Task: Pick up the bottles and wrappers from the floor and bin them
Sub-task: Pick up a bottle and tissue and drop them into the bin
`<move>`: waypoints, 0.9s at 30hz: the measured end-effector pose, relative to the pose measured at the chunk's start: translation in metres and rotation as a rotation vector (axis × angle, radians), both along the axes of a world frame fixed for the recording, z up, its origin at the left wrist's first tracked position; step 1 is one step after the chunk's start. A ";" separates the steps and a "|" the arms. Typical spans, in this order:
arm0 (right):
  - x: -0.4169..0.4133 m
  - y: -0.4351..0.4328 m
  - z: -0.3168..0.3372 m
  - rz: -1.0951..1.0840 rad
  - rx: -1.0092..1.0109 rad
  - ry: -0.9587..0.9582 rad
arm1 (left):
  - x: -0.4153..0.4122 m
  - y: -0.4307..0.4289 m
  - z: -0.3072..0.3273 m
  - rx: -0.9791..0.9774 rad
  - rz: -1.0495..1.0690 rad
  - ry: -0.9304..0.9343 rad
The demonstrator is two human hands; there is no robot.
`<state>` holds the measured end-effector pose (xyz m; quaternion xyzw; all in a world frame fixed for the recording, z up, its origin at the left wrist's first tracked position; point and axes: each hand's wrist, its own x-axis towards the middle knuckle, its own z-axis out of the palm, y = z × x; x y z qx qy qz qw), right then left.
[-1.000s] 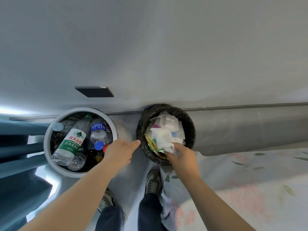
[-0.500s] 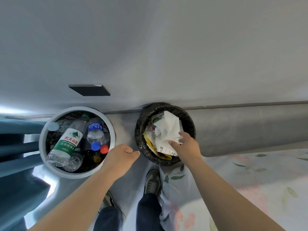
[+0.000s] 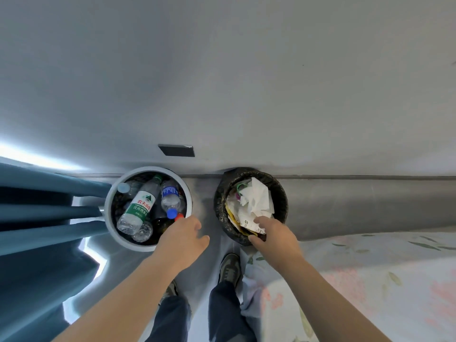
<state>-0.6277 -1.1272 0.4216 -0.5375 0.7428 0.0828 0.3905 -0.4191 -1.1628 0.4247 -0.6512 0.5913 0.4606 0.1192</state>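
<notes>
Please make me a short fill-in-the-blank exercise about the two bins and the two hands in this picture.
The bin holding the bottles has a ____ rim.
The right hand reaches into the other bin, lined with a ____ bag.
The small blue-labelled bottle has a ____ cap.
The left hand holds ____.
Missing words: white; black; blue; nothing.

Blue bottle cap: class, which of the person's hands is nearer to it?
Left. The left hand sits just beside the blue bottle cap; the right hand is over the black-lined bin, farther off.
</notes>
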 end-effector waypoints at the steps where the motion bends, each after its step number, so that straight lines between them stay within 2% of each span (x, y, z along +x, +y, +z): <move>1: 0.006 0.000 0.016 0.038 -0.009 0.007 | 0.006 0.002 0.015 -0.013 -0.033 -0.007; 10: 0.077 0.000 0.159 0.354 -0.099 0.028 | 0.082 0.037 0.143 -0.163 -0.194 -0.064; 18: 0.165 0.006 0.255 0.606 -0.176 0.016 | 0.165 0.080 0.230 -0.233 -0.026 -0.087; 23: 0.217 0.007 0.287 0.804 -0.235 -0.009 | 0.208 0.112 0.255 -0.215 0.078 -0.141; 27: 0.252 0.003 0.298 0.960 -0.245 -0.017 | 0.228 0.137 0.269 -0.188 0.265 -0.173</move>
